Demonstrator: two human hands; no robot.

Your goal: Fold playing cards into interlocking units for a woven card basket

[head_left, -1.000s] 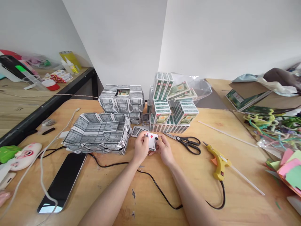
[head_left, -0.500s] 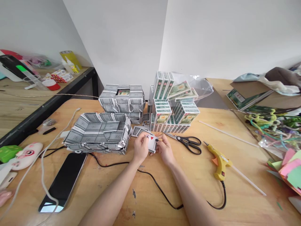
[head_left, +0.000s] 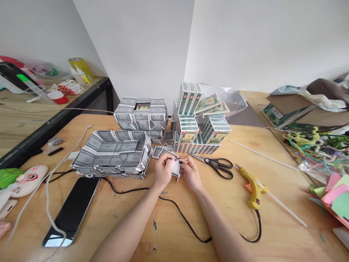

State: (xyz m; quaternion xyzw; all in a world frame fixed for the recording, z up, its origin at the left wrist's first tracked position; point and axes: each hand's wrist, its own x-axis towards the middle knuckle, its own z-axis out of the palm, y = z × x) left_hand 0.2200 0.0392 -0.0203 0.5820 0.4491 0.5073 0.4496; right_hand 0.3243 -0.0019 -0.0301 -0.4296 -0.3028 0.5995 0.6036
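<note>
My left hand (head_left: 163, 171) and my right hand (head_left: 191, 173) both pinch one white playing card (head_left: 175, 167) with a red mark, just above the wooden table (head_left: 169, 222). The card's top edge is bent over under my fingertips. Loose cards (head_left: 159, 151) lie face down just beyond my hands. To the left stands a tray built of folded cards (head_left: 113, 153), with a taller box of folded cards (head_left: 141, 114) behind it.
Stacked green-and-white card packs (head_left: 200, 127) stand behind my hands. Black scissors (head_left: 218, 166) and a yellow glue gun (head_left: 253, 185) lie to the right, its black cord (head_left: 188, 222) crossing under my arms. A phone (head_left: 72, 211) lies front left. Craft clutter (head_left: 324, 160) fills the right edge.
The card has been folded down at its top between my fingers, so the red heart face shows less. My hands have stayed in the same spot.
</note>
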